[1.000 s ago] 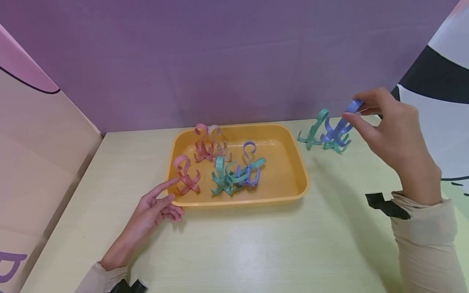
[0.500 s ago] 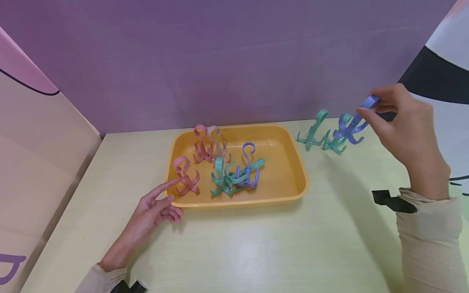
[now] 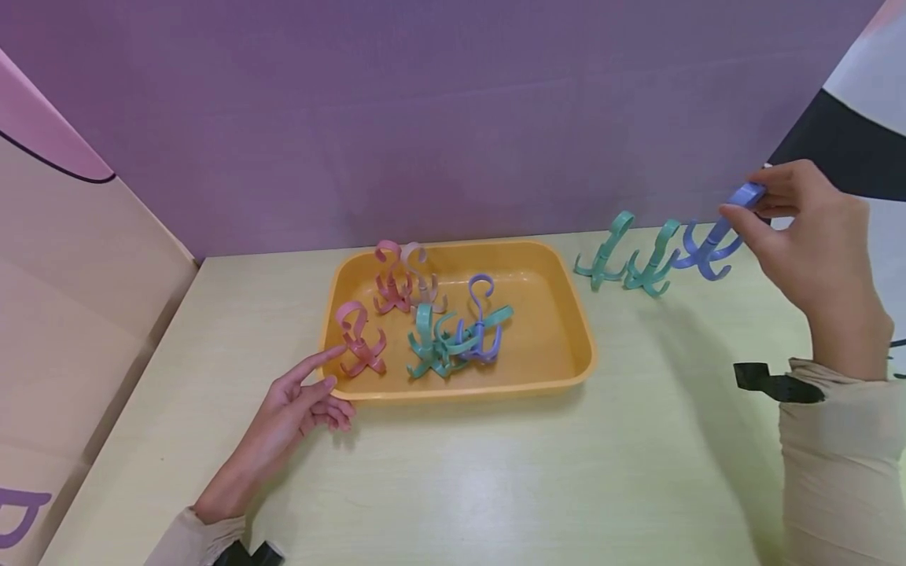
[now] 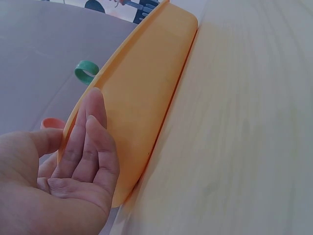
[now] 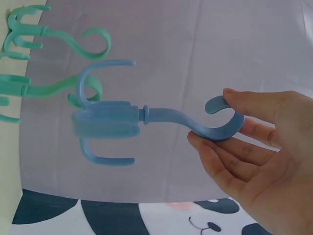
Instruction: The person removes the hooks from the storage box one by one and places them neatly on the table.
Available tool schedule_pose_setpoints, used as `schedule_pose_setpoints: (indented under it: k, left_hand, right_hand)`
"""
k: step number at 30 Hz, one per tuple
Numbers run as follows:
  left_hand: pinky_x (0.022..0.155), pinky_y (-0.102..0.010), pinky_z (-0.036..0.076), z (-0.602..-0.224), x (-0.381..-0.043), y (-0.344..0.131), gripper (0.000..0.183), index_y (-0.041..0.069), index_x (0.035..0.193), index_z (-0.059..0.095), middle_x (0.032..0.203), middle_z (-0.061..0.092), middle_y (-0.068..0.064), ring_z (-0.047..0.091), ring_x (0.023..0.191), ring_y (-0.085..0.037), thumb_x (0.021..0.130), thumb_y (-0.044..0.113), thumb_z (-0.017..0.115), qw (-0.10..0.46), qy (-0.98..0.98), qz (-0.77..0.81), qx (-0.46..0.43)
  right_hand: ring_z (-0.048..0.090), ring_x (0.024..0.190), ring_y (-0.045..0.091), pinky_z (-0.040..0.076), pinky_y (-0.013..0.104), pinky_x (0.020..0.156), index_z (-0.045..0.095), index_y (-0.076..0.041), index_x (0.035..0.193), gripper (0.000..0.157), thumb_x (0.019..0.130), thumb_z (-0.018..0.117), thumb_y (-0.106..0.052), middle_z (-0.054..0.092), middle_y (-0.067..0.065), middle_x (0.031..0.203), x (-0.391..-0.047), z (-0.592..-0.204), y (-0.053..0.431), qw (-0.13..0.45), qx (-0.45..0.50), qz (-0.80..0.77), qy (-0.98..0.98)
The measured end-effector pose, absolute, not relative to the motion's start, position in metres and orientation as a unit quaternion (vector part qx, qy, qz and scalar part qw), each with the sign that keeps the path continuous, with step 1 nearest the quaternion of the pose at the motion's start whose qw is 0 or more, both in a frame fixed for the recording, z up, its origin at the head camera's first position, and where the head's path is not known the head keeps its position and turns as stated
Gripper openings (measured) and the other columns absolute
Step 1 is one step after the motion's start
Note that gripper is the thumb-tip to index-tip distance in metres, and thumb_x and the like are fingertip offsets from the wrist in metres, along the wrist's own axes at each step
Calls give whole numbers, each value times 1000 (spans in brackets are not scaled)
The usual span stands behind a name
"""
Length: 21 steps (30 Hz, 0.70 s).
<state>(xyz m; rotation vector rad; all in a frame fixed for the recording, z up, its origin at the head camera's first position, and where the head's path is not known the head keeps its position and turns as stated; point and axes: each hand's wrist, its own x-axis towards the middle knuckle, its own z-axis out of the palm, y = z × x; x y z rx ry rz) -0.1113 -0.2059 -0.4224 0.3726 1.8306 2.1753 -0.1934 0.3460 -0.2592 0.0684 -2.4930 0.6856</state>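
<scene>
My right hand (image 3: 814, 228) pinches the curled top of a blue multi-claw hanging hook (image 3: 715, 244) between thumb and fingers. In the right wrist view, the hook's claws (image 5: 105, 120) point away from the hand, a little off the table. Two green claw hooks (image 3: 605, 255) (image 3: 651, 263) stand side by side on the table to its left. My left hand (image 3: 297, 401) holds the front left corner of a yellow tray (image 3: 545, 322). One digit reaches over the rim, and other fingers lie against the tray's outer wall (image 4: 142, 93).
Inside the tray are pink hooks (image 3: 363, 350), a pale pink hook (image 3: 425, 287), a blue hook (image 3: 481, 330) and tangled green hooks (image 3: 428, 346). A purple backdrop (image 3: 453, 118) rises behind the table (image 3: 460, 479). A panda-patterned panel (image 5: 181, 220) borders the right.
My right hand has moved to the right with the blue hook, away from the green hooks, so the second green one shows fully. The left hand and tray stay put.
</scene>
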Motion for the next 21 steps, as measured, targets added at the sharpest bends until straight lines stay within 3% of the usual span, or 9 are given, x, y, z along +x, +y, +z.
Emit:
schedule_pose_setpoints:
  k: [2, 5, 9, 13, 21]
  left_hand:
    - [72, -32, 60, -422, -111, -206, 49, 2, 154, 30, 86, 75, -15, 73, 76, -21, 108, 13, 43, 136, 633, 752, 129]
    - [72, -32, 60, -422, -111, -206, 49, 1, 154, 29, 86, 75, -14, 73, 76, -21, 108, 13, 43, 135, 632, 752, 129]
    - [72, -32, 60, -422, -111, -206, 49, 1, 154, 29, 86, 75, -14, 73, 76, -21, 108, 13, 43, 135, 632, 752, 129]
    - [71, -32, 60, -422, -111, -205, 49, 2, 154, 30, 85, 75, -15, 73, 76, -21, 108, 13, 43, 134, 634, 751, 128]
    - [69, -30, 59, -422, -112, -205, 50, 2, 154, 30, 86, 75, -14, 73, 76, -22, 108, 15, 45, 135, 636, 749, 128]
  right_hand:
    - [55, 97, -11, 38, 6, 96, 49, -4, 137, 49, 97, 65, -27, 63, 23, 128, -196, -260, 349, 266, 9, 252, -930]
    - [55, 97, -4, 39, 8, 97, 47, -3, 139, 52, 98, 63, -30, 62, 23, 130, -202, -265, 354, 250, -13, 248, -936]
    - [41, 86, -13, 40, 7, 93, 45, -2, 141, 53, 99, 61, -30, 61, 25, 131, -211, -274, 362, 235, -30, 253, -938]
    - [42, 87, -10, 40, 5, 87, 44, -2, 142, 53, 99, 60, -30, 60, 25, 131, -220, -285, 369, 231, -46, 255, -938]
    - [37, 82, -21, 40, 4, 84, 48, -2, 140, 51, 99, 60, -29, 63, 24, 127, -237, -310, 387, 246, -35, 279, -927]
